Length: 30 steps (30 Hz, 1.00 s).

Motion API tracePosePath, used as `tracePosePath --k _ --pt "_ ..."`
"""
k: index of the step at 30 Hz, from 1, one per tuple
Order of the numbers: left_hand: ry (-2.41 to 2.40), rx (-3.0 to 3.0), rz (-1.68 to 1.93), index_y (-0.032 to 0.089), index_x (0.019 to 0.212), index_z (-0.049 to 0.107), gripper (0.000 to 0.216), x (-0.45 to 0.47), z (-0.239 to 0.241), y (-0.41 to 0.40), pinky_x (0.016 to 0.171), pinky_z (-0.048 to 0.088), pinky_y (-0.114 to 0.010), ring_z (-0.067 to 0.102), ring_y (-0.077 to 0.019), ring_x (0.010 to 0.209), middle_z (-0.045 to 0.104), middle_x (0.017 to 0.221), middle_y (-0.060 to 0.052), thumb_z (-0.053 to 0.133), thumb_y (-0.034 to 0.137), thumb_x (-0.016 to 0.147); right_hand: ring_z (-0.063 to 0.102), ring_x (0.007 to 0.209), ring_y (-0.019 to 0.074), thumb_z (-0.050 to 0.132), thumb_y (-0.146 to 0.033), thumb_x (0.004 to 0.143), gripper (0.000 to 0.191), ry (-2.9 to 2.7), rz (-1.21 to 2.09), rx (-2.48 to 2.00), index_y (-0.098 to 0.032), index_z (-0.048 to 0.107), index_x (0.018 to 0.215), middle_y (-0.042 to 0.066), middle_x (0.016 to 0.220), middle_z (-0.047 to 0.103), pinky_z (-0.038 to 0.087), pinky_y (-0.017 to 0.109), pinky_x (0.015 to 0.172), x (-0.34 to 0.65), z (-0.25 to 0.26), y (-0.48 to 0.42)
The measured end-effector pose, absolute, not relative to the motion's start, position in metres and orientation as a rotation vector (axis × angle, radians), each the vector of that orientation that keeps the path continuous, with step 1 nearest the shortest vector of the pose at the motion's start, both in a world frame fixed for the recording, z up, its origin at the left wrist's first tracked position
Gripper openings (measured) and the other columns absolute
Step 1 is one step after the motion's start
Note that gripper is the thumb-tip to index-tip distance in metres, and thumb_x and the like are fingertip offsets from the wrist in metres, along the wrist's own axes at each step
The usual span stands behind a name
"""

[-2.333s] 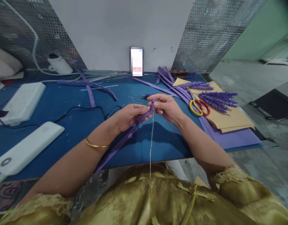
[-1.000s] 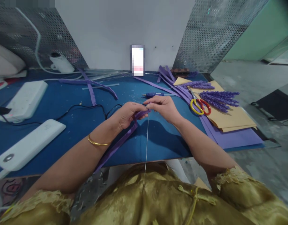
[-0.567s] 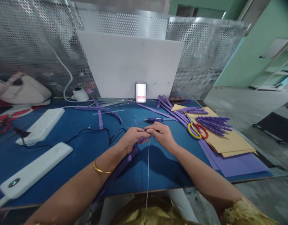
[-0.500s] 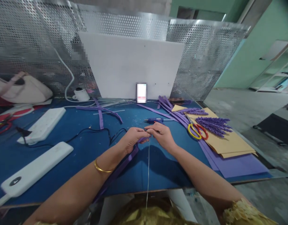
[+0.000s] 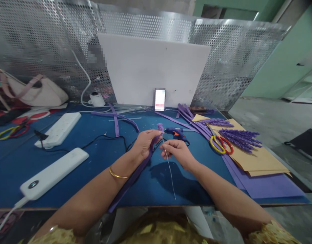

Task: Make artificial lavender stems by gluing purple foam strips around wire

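My left hand (image 5: 147, 141) pinches a thin wire stem and a long purple paper strip (image 5: 135, 178) together; the strip trails down past the forearm to the table's front edge. A small frilly purple tip (image 5: 160, 127) pokes up above the left fingertips. Lower down, my right hand (image 5: 176, 151) has thumb and finger closed on the pale wire (image 5: 171, 174), whose free end slants down toward me. Just behind the hands lies a blue glue gun (image 5: 177, 132), touched by neither.
Finished purple flower sprigs (image 5: 239, 138) and scissors (image 5: 221, 145) lie on brown paper (image 5: 260, 159) to the right. More purple strips (image 5: 193, 122) lie behind. A power strip (image 5: 59, 129) and a white power bank (image 5: 54, 173) are on the left. A lit phone (image 5: 160, 100) leans against a white board (image 5: 156, 67).
My right hand has moved down from the left fingertips onto the wire. The purple tip now shows above my left hand, and the wire has swung to slant rightward. The view has shifted slightly left.
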<state>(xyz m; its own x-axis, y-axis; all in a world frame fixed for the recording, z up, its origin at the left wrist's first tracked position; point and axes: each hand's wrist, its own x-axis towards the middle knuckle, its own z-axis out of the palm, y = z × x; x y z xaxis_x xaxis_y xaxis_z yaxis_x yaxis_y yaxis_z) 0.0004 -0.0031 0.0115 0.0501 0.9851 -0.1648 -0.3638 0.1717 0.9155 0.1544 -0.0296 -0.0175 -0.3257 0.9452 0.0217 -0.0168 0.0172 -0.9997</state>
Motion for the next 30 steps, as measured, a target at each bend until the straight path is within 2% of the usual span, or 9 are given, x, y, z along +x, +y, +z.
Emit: tracePosePath --k 5,9,11,15,21,26,30 --pt "0.977 0.782 1.224 0.012 0.062 0.073 0.016 0.003 0.007 -0.002 0.056 0.043 -0.022 0.054 -0.0098 0.056 0.064 0.058 -0.002 0.082 0.023 0.053 0.054 0.045 0.0097 0.072 -0.042 0.075 0.026 -1.366 1.398 -0.999 -0.016 0.073 0.077 0.000 0.056 0.067 0.041 0.024 0.049 0.152 -0.015 -0.032" --pt "0.935 0.760 1.162 0.013 0.072 0.076 0.030 0.000 0.011 -0.002 0.056 0.045 -0.025 0.056 -0.0118 0.060 0.068 0.069 -0.004 0.086 0.036 0.056 0.052 0.043 0.0095 0.071 -0.040 0.075 0.024 -1.353 1.373 -0.986 -0.016 0.074 0.078 0.000 0.055 0.066 0.040 0.024 0.048 0.154 -0.012 -0.031" --pt "0.957 0.796 1.143 0.013 0.074 0.076 0.035 -0.001 0.012 -0.002 0.054 0.043 -0.025 0.053 -0.0112 0.058 0.066 0.066 -0.002 0.087 0.040 0.055 0.051 0.043 0.0092 0.070 -0.039 0.074 0.024 -1.365 1.377 -0.987 -0.016 0.074 0.079 0.000 0.054 0.065 0.039 0.024 0.047 0.154 -0.011 -0.031" --pt "0.994 0.877 1.150 0.012 0.068 0.076 0.032 -0.001 0.011 -0.003 0.051 0.037 -0.024 0.046 -0.0095 0.052 0.055 0.051 0.001 0.088 0.037 0.052 0.050 0.041 0.0085 0.069 -0.037 0.073 0.022 -1.399 1.403 -0.999 -0.016 0.072 0.076 -0.001 0.052 0.064 0.038 0.023 0.045 0.153 -0.011 -0.031" --pt "0.985 0.870 1.192 0.012 0.062 0.074 0.030 0.001 0.013 -0.004 0.051 0.034 -0.023 0.046 -0.0085 0.053 0.057 0.053 0.001 0.090 0.033 0.047 0.049 0.041 0.0085 0.067 -0.036 0.075 0.021 -1.432 1.388 -0.982 -0.015 0.072 0.076 -0.001 0.051 0.063 0.037 0.022 0.045 0.153 -0.011 -0.031" --pt "0.930 0.836 1.084 0.011 0.079 0.078 0.047 -0.005 0.017 -0.002 0.051 0.037 -0.022 0.048 -0.0085 0.053 0.058 0.058 0.001 0.087 0.052 0.058 0.047 0.041 0.0082 0.067 -0.038 0.077 0.024 -1.387 1.384 -0.929 -0.015 0.073 0.078 -0.002 0.051 0.061 0.035 0.023 0.044 0.160 -0.010 -0.026" --pt "0.918 0.896 0.995 0.011 0.086 0.079 0.041 -0.013 0.019 0.004 0.052 0.039 -0.019 0.053 -0.0079 0.056 0.061 0.061 0.000 0.090 0.040 0.059 0.043 0.042 0.0074 0.069 -0.039 0.077 0.024 -1.382 1.491 -0.872 -0.015 0.073 0.078 -0.003 0.050 0.056 0.031 0.022 0.044 0.166 -0.008 -0.023"
